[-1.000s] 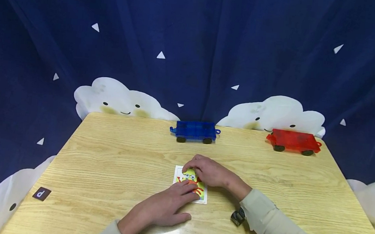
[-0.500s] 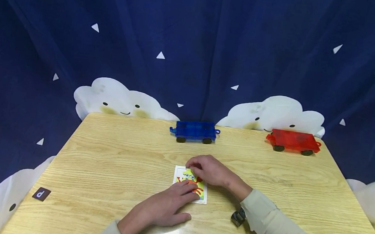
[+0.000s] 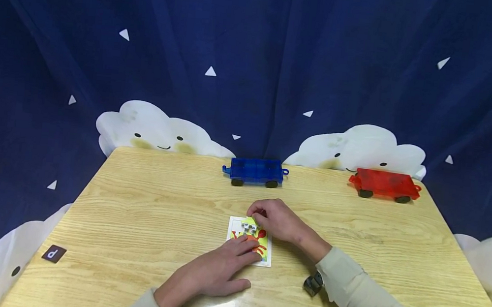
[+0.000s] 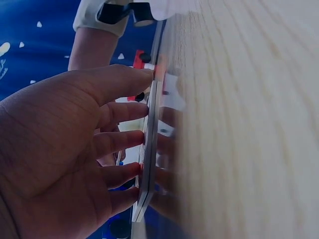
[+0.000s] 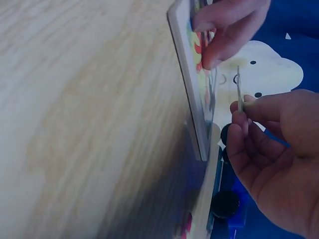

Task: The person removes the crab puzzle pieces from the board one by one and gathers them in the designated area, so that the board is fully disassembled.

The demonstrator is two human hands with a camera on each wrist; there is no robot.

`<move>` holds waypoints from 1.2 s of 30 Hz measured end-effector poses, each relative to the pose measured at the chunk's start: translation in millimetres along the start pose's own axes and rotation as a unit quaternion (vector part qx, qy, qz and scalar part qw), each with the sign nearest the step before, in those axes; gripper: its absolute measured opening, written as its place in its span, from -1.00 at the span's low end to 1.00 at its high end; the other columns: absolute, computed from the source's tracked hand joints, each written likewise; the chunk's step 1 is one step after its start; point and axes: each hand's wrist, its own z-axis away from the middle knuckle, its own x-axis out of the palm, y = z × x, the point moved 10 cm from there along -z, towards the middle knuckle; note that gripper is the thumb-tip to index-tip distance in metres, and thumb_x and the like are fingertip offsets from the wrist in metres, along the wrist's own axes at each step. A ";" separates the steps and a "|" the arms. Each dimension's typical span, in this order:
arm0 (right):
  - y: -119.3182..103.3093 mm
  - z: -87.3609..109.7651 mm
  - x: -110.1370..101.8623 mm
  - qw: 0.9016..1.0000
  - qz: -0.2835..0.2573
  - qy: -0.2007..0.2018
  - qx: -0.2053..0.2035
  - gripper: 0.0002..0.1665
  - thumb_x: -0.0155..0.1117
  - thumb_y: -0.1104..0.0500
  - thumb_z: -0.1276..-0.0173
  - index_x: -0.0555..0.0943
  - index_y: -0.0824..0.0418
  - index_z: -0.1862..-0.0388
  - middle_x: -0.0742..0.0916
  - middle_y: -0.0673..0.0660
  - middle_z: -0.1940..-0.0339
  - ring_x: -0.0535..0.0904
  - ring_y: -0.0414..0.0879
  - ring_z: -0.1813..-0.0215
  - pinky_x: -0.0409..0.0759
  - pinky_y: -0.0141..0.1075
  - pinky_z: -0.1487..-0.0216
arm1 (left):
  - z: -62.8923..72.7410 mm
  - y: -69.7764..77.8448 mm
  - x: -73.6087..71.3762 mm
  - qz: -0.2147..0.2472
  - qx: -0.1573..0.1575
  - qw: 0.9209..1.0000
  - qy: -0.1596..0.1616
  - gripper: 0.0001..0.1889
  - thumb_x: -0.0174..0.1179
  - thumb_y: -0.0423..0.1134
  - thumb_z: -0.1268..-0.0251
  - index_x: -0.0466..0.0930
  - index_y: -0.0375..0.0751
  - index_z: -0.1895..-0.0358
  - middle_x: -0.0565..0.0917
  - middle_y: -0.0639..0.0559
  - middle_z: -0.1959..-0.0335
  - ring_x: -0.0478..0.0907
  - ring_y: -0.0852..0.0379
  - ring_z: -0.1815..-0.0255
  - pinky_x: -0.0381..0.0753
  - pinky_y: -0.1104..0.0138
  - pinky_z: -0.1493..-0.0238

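A small jigsaw puzzle with a red crab [image 3: 266, 255] lies in a white-edged tray near the middle of the table. My left hand [image 3: 220, 269] rests its fairly straight fingers on the puzzle's lower part. In the left wrist view the fingertips press the face of the puzzle tray [image 4: 149, 154], seen edge-on. My right hand [image 3: 278, 220] is at the puzzle's upper edge and pinches a thin puzzle piece [image 5: 239, 92] between thumb and fingers. The right wrist view shows this piece raised off the puzzle, tilted. Part of the crab is hidden under my left fingers.
A blue toy wagon [image 3: 255, 171] stands at the table's back edge, and a red toy wagon [image 3: 386, 184] at the back right. On the left lies a dark tile with a white letter [image 3: 54, 253]. A dark blue curtain [image 3: 254, 65] hangs behind the table.
My right hand has slid slightly right and up from the puzzle's face, lifting the piece at the crab's eyes. My left hand has stayed where it was.
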 end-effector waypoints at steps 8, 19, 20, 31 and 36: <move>3.1 8.5 -18.6 1.000 0.021 0.005 -0.017 -0.78 0.17 0.34 -0.52 0.74 0.15 0.13 0.75 -0.03 0.23 0.57 -0.18 0.22 0.60 -0.22 0.07 | -0.9 -0.2 -1.3 -0.005 0.004 1.000 0.004 -0.46 0.22 -0.05 -0.46 0.45 -0.12 -0.42 0.35 -0.12 -0.52 0.17 -0.14 -0.58 0.17 0.09 -0.53; 36.2 38.5 -54.2 0.999 0.044 0.010 0.018 -0.79 0.18 0.36 -0.53 0.73 0.15 0.13 0.74 0.00 0.22 0.56 -0.15 0.27 0.60 -0.20 0.14 | -1.5 -1.8 -2.0 -0.002 -0.003 1.000 0.002 -0.46 0.20 -0.04 -0.46 0.44 -0.11 -0.43 0.34 -0.11 -0.52 0.17 -0.14 -0.57 0.17 0.08 -0.53; 39.5 41.7 -57.6 0.999 0.048 0.011 0.021 -0.79 0.18 0.36 -0.52 0.73 0.14 0.14 0.74 -0.01 0.22 0.56 -0.15 0.25 0.60 -0.20 0.12 | -1.4 -1.7 -2.1 -0.002 -0.003 1.000 0.001 -0.46 0.20 -0.04 -0.47 0.44 -0.11 -0.43 0.34 -0.11 -0.53 0.17 -0.15 -0.57 0.17 0.08 -0.53; 78.5 79.2 -92.6 0.994 0.082 0.020 0.071 -0.76 0.23 0.41 -0.48 0.73 0.10 0.20 0.72 -0.03 0.26 0.54 -0.11 0.23 0.57 -0.20 0.17 | 0.8 -0.8 -1.1 -0.001 -0.002 1.000 0.005 -0.47 0.19 -0.06 -0.46 0.44 -0.11 -0.43 0.34 -0.11 -0.53 0.18 -0.16 -0.57 0.17 0.09 -0.53; 94.7 94.3 -100.6 0.992 0.097 0.018 0.083 -0.76 0.25 0.40 -0.47 0.73 0.07 0.21 0.71 -0.07 0.29 0.53 -0.13 0.26 0.57 -0.25 0.20 | 1.4 0.3 -0.9 0.003 -0.002 1.000 0.002 -0.46 0.19 -0.06 -0.47 0.44 -0.11 -0.43 0.33 -0.11 -0.53 0.17 -0.16 -0.58 0.18 0.07 -0.53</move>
